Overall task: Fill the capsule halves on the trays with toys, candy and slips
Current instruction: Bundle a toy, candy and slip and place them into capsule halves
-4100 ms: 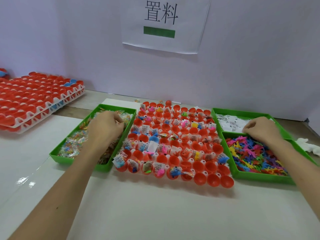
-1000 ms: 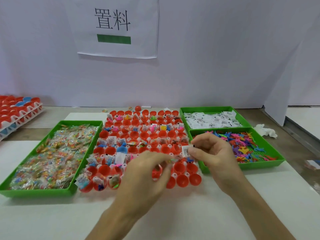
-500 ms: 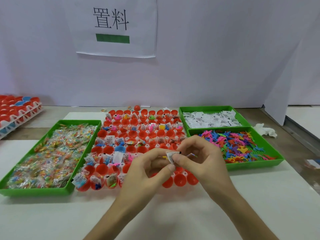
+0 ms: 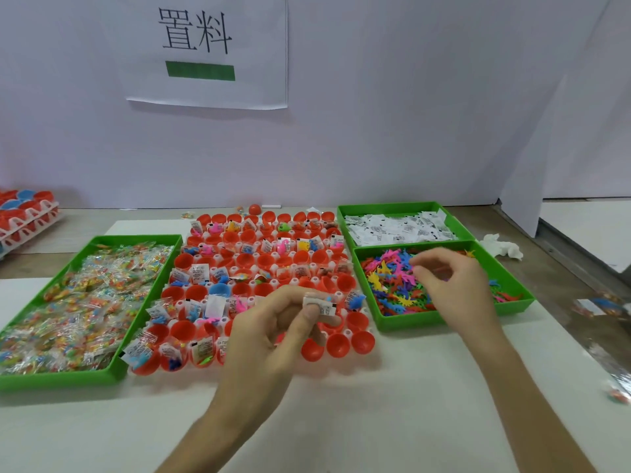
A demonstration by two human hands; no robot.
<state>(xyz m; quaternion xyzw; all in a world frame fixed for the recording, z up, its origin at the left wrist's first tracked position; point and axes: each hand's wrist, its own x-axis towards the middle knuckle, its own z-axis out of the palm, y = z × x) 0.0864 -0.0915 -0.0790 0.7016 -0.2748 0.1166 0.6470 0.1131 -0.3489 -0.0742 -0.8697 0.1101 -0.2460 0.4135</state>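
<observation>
Red capsule halves (image 4: 337,343) sit in rows on a white tray (image 4: 347,332) between the green candy bin (image 4: 61,380) and the toy bin (image 4: 444,322); many hold toys and slips, and the near-right ones are empty. The left hand (image 4: 273,332) pinches a white slip (image 4: 322,306) above the near rows. The right hand (image 4: 447,278) hovers over the toy bin, fingers loosely curled, with nothing seen in them.

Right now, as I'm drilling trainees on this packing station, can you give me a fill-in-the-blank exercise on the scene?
The left hand pinches a white ____ above the capsule halves. The right hand hovers over the near green bin of plastic ____. The candy lies to the ____ of the capsule halves.
Missing: slip; toys; left.
</observation>
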